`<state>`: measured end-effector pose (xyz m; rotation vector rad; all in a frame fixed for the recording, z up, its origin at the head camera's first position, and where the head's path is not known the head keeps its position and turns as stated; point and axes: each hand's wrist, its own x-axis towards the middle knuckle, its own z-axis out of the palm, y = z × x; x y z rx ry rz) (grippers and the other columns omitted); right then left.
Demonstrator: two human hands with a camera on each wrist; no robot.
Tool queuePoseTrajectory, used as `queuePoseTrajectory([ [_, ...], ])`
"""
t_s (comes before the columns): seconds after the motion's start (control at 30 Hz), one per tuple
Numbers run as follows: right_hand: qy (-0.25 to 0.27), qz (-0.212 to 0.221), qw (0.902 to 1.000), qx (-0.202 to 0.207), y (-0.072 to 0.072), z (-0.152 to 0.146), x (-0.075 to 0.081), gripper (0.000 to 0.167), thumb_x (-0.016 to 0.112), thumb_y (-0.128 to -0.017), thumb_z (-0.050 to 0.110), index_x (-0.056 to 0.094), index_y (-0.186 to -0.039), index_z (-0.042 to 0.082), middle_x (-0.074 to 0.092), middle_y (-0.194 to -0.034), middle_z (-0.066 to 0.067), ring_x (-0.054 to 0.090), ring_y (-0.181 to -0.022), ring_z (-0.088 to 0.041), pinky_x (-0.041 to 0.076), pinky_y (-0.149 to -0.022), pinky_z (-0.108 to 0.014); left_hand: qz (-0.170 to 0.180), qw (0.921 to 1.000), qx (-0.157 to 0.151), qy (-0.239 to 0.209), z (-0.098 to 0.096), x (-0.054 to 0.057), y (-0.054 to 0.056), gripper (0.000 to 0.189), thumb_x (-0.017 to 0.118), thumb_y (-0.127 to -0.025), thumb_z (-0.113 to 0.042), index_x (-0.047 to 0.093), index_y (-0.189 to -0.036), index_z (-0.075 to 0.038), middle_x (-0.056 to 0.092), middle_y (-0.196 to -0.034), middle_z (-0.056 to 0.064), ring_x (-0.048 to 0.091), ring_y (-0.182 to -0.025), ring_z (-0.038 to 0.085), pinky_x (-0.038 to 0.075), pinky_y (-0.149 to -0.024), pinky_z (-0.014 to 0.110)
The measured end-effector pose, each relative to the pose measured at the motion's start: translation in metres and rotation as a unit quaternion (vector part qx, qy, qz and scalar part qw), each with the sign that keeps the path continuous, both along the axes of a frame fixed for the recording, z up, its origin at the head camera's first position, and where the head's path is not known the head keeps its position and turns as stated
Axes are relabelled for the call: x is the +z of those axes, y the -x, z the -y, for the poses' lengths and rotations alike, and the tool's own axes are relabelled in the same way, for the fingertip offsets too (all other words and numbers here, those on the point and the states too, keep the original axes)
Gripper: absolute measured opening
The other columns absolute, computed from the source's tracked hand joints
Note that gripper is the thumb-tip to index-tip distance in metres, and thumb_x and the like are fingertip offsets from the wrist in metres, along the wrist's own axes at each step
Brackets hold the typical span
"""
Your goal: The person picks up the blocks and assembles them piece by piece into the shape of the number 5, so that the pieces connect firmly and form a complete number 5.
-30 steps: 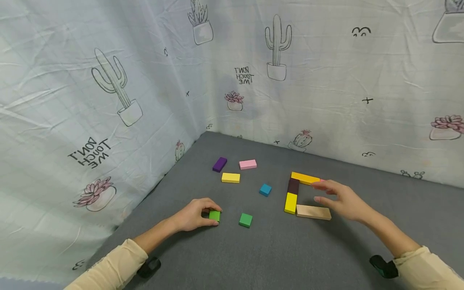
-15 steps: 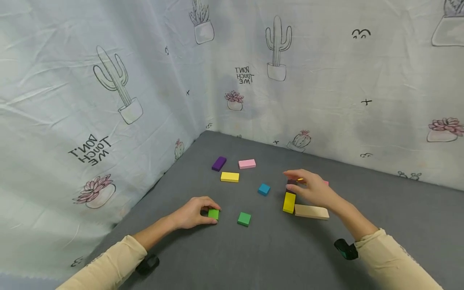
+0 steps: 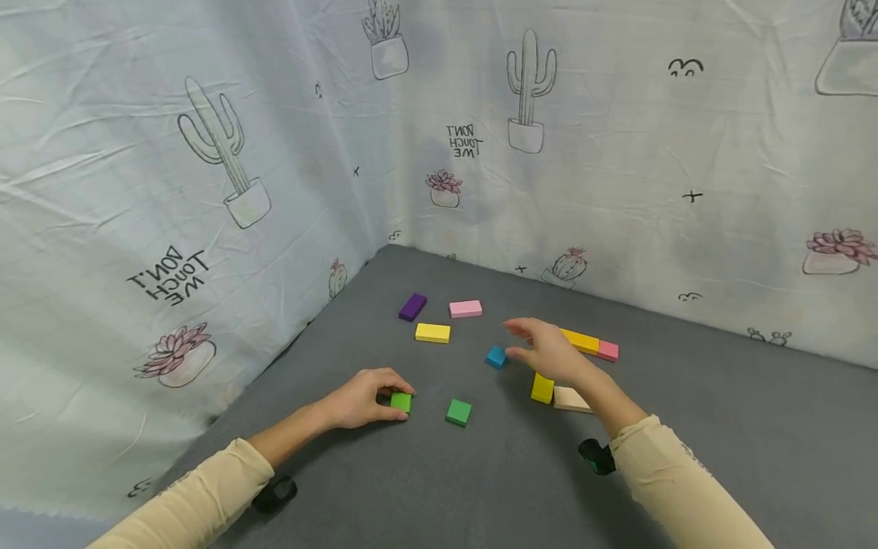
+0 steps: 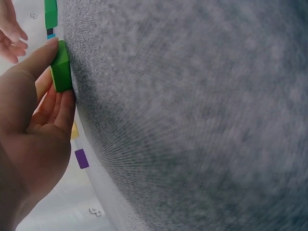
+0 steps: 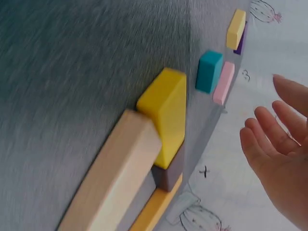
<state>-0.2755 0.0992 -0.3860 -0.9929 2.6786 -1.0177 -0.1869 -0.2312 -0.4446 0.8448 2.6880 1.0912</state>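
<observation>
My left hand (image 3: 360, 400) pinches a light green block (image 3: 401, 402) between thumb and fingers, low at the grey surface; the left wrist view shows the thumb on its upper end. Just right of it lies a darker green block (image 3: 458, 412). My right hand (image 3: 549, 353) is over the table with thumb and fingers apart, nothing between them. Its fingertips appear right beside a small blue block (image 3: 495, 357). Beneath the right wrist, a yellow block (image 3: 543, 388) meets a plain wooden block (image 3: 571, 399). A dark brown block (image 5: 169, 168), hidden by the hand in the head view, adjoins the yellow one.
An orange-yellow block (image 3: 581, 341) with a pinkish-red block (image 3: 608, 350) at its end lies behind the right hand. Further back are purple (image 3: 413, 307), light pink (image 3: 466, 309) and pale yellow (image 3: 433, 333) blocks. A cactus-printed cloth (image 3: 617, 152) borders the grey table (image 3: 439, 488).
My right hand has moved left from the joined blocks to the blue block, uncovering the orange-yellow and pinkish-red ones. The left hand keeps its pinch on the light green block.
</observation>
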Motion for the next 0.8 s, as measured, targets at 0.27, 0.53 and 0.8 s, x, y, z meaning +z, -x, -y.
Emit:
queuePoseTrajectory([
  [0.27,-0.038,-0.003,0.9981,-0.049,-0.001,0.033,-0.018,0.045,0.067,-0.088,0.001,0.053,-0.131,-0.004,0.053,-0.128,-0.022,0.050,-0.117,-0.037,0.044,-0.095,-0.049,-0.007,1.0000,-0.003,-0.001,0.002,-0.001,0.001,0.034,0.075,-0.084,-0.021,0.066,-0.113,-0.007,0.061,-0.105,-0.002,0.059,-0.095,0.013,0.050,-0.085,0.029],
  [0.53,-0.039,-0.023,0.9937,-0.103,-0.007,0.048,-0.036,0.042,0.069,-0.084,-0.005,0.058,-0.125,-0.004,0.058,-0.117,-0.021,0.054,-0.108,-0.035,0.046,-0.091,-0.045,-0.005,1.0000,-0.005,-0.004,0.001,-0.001,0.002,0.033,0.075,-0.084,-0.021,0.067,-0.112,-0.006,0.060,-0.105,-0.002,0.059,-0.095,0.013,0.050,-0.085,0.029],
  [0.8,-0.029,-0.020,0.9929,-0.114,-0.004,0.047,-0.047,0.041,0.069,-0.084,-0.006,0.059,-0.123,-0.001,0.059,-0.115,-0.021,0.055,-0.108,-0.036,0.045,-0.092,-0.048,0.001,1.0000,-0.004,-0.003,0.002,0.000,0.001,0.033,0.075,-0.084,-0.020,0.066,-0.113,-0.006,0.060,-0.104,-0.002,0.059,-0.094,0.012,0.050,-0.085,0.029],
])
